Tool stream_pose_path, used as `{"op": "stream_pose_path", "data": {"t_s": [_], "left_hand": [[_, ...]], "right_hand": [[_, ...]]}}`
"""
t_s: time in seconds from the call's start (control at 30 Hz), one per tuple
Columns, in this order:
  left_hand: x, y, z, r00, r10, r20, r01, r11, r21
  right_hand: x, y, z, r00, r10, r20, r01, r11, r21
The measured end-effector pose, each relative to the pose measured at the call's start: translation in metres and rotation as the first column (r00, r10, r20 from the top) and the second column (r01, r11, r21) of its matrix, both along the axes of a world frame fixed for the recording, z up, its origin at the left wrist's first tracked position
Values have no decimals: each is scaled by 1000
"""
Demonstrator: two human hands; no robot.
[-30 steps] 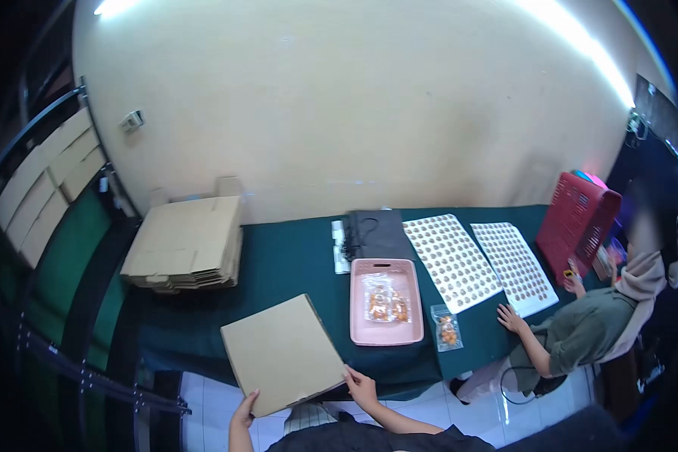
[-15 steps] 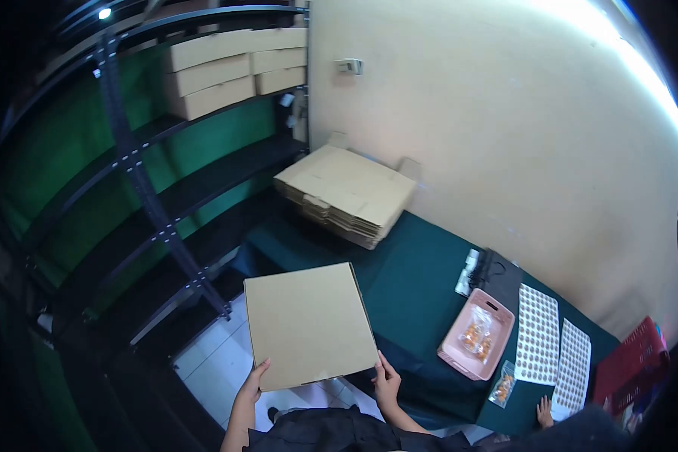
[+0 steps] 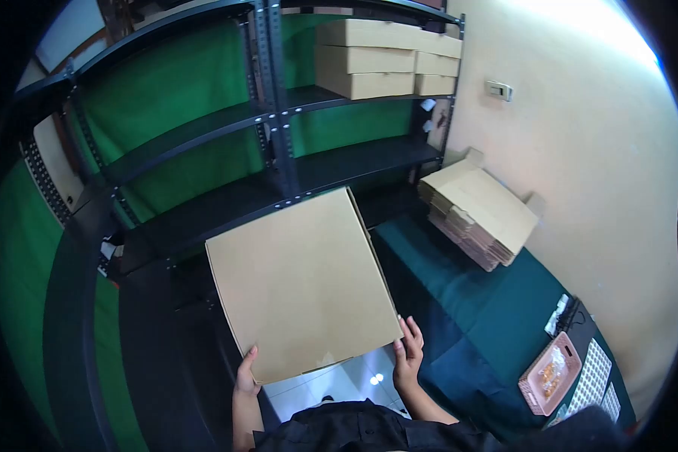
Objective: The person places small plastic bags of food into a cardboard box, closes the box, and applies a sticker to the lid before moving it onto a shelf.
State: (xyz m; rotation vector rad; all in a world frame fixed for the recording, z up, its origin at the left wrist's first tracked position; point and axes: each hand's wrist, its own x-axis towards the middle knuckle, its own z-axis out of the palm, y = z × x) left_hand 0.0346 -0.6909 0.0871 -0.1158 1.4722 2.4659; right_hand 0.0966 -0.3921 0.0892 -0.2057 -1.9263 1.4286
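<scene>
A large flat cardboard box [image 3: 305,290], closed and plain brown, is held out in front of my body. My left hand [image 3: 247,371] grips its near left corner, thumb on the top face and the other fingers hidden beneath. At the near right corner, my right hand [image 3: 408,350] clasps the edge, with its fingers along the side. The box is in the air, tilted in view, with the black shelving behind its far edge.
Black metal shelves [image 3: 203,218] with green backing span the left and centre. Closed cardboard boxes [image 3: 380,60] are stacked on an upper shelf. Flattened cardboard [image 3: 482,207] is piled on the green-covered table [image 3: 459,301]. A pink basket [image 3: 531,388] with bagged orange items and sticker sheets [image 3: 591,373] lie at right.
My view has turned left toward the shelves, so the table and basket now sit further right. The box has come along in both hands and appears larger and higher.
</scene>
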Motion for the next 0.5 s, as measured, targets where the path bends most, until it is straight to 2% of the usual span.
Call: {"op": "stream_pose_path", "data": {"t_s": [0.03,0.07,0.17,0.23,0.3,0.33,0.43,0.5], "left_hand": [[-2,-12,3,999,41,-17,-41,999,-18],[-4,-23,5,996,80,-34,-81,996,-33],[-11,-48,13,993,113,-33,-114,993,-14],[-15,-60,16,988,145,-48,-144,989,26],[-16,-66,25,979,182,-93,-173,980,95],[-17,-68,31,979,184,-88,-177,980,86],[-24,-77,38,966,236,-107,-221,965,140],[-32,-82,45,946,300,-126,-286,951,116]], "right_hand": [[-10,-13,7,1000,12,26,-11,999,-32],[-24,-21,1,990,144,-14,-144,983,-117],[-58,-47,6,974,197,-115,-211,968,-132],[-74,-55,17,959,255,-122,-267,959,-97],[-82,-66,41,906,372,-201,-403,905,-138],[-90,-75,37,878,409,-249,-465,852,-240],[-118,-83,15,857,460,-232,-508,830,-229],[-135,-90,11,853,470,-225,-517,820,-245]]}}
